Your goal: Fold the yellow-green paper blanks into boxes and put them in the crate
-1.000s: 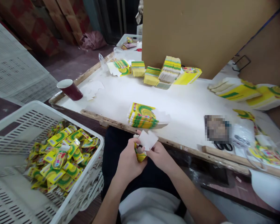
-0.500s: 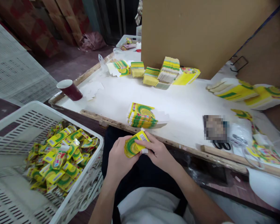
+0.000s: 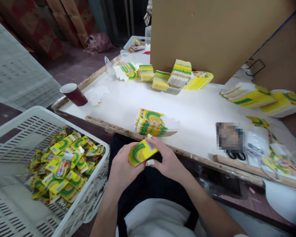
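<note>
Above my lap, my left hand (image 3: 123, 168) is closed around a small yellow and green cardboard box (image 3: 141, 152) with a printed label at its right end. My right hand (image 3: 166, 161) grips the right end of this box between fingers and thumb, with white coverings at the fingertips. Just beyond the hands, a stack of flattened yellow and green boxes (image 3: 151, 122) lies at the table's near edge. To my left, a white plastic basket (image 3: 103, 149) holds a heap of small yellow boxes (image 3: 61, 168).
On the white table (image 3: 113, 105) lie a maroon cup (image 3: 75, 95), paper scraps (image 3: 98, 93) and banded carton stacks (image 3: 179, 74). A large cardboard panel (image 3: 199, 36) stands behind them. Black scissor handles (image 3: 236, 155) and wooden strips (image 3: 236, 166) are at the right.
The box in my hands has tilted and looks opened out into a fuller shape. My right fingers have moved off its front face to its edges.
</note>
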A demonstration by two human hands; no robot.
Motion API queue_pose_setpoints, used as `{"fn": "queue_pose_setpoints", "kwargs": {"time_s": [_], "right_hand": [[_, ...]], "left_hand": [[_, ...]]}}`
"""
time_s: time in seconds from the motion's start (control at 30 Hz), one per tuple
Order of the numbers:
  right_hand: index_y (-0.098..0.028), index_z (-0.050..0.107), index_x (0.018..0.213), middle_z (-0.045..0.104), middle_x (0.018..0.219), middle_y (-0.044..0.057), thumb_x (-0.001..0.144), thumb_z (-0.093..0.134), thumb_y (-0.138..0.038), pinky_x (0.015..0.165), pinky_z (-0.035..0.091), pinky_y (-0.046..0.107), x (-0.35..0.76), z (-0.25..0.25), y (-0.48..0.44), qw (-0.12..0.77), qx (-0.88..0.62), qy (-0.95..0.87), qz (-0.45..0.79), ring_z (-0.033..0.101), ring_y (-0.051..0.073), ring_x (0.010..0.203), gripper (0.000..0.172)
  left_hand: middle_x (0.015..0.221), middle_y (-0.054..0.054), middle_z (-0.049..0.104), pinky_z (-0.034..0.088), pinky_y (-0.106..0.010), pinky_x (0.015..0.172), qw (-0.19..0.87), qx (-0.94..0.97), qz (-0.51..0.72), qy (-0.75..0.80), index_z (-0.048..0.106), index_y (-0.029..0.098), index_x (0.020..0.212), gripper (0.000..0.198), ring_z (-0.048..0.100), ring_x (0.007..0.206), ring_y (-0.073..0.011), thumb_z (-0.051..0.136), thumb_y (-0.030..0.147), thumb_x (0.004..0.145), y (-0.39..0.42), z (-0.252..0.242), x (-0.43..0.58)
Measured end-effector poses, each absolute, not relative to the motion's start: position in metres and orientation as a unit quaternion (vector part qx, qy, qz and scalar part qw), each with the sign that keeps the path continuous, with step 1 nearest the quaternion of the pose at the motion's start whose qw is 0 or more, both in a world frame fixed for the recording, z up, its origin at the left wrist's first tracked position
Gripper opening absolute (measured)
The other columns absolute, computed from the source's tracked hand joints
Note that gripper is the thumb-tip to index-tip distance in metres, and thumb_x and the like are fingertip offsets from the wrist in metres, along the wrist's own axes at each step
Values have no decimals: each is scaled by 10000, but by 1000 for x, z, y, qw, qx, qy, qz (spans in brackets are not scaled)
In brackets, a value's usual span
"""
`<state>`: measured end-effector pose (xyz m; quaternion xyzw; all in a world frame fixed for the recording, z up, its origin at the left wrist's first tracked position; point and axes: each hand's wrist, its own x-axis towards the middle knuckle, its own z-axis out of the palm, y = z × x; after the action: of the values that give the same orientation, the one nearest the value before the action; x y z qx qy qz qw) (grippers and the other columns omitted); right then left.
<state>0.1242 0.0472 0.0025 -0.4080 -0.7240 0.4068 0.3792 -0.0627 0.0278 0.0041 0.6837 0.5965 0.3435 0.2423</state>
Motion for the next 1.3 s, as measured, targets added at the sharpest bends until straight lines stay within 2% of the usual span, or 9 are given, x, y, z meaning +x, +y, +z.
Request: {"fn": "queue_pose_setpoints", "kwargs": {"time_s": [0.07, 0.17, 0.27, 0.4, 0.6, 0.9, 1.03, 1.17, 1.3], "right_hand": [[-255, 382, 1358, 519, 1310, 98, 771, 660, -232, 962, 452, 398, 132, 9, 58, 390, -418, -715, 403, 557, 239, 1135, 650], [-225, 532, 1219, 597, 1165, 79, 802, 571, -137, 931, 464, 372, 147, 19, 84, 426, -487, -712, 273, 593, 217, 1030, 428], [-156, 569, 1161, 615, 1092, 117, 728, 536, -26, 916, 445, 424, 152, 19, 110, 350, -549, -745, 145, 549, 270, 1035, 454], [-129, 604, 1034, 627, 965, 124, 711, 474, 1, 841, 466, 413, 143, 7, 126, 258, -564, -777, 109, 553, 267, 926, 372], [-128, 528, 1084, 586, 1028, 138, 659, 467, 16, 866, 445, 418, 140, 2, 121, 285, -577, -760, 97, 506, 273, 955, 453], [-175, 493, 1039, 550, 966, 92, 625, 474, 3, 783, 463, 387, 145, 6, 125, 318, -583, -733, 148, 532, 230, 869, 451], [-218, 442, 1072, 530, 893, 20, 663, 556, -57, 722, 467, 320, 124, 12, 94, 376, -532, -705, 281, 530, 171, 772, 454], [-228, 427, 1076, 509, 797, -34, 674, 651, -135, 584, 459, 235, 95, 10, 50, 336, -364, -664, 560, 512, 108, 634, 470], [-216, 425, 1158, 560, 1065, 48, 679, 691, -151, 832, 471, 323, 80, 9, 24, 359, -340, -618, 611, 567, 172, 950, 552]], "left_hand": [[974, -64, 642, 494, -445, 789, 172, 638, 357, 660, 551, 229, 1088, 503, 617, 862, -281, 717, 407, 647, 27, 5, -89], [1049, -105, 613, 359, -635, 911, -47, 486, 344, 802, 511, 206, 1165, 704, 538, 1030, -405, 750, 495, 570, 26, 11, -132], [1204, -150, 554, 307, -639, 976, -102, 435, 350, 823, 461, 148, 1233, 790, 464, 1150, -429, 726, 516, 586, 25, 13, -151], [1148, -133, 590, 396, -507, 970, 42, 539, 369, 756, 515, 146, 1181, 587, 530, 1108, -323, 638, 472, 708, 25, 0, -129], [1188, -80, 587, 459, -393, 920, 307, 544, 426, 655, 527, 219, 1148, 447, 540, 1116, -223, 629, 400, 752, 25, -16, -79], [1085, -95, 628, 451, -404, 914, 434, 523, 418, 603, 541, 194, 1122, 419, 589, 1024, -212, 640, 369, 755, 27, -25, -62], [1112, -102, 619, 472, -390, 887, 520, 450, 523, 504, 516, 203, 1149, 570, 579, 1057, -241, 737, 367, 650, 27, -22, -45], [912, -51, 632, 494, -339, 839, 534, 271, 705, 380, 580, 194, 972, 405, 606, 927, -201, 624, 508, 721, 32, -8, -26], [644, 20, 497, 486, -245, 650, 478, 199, 788, 334, 558, 178, 765, 394, 520, 615, -110, 510, 569, 774, 39, 7, -20]]}}
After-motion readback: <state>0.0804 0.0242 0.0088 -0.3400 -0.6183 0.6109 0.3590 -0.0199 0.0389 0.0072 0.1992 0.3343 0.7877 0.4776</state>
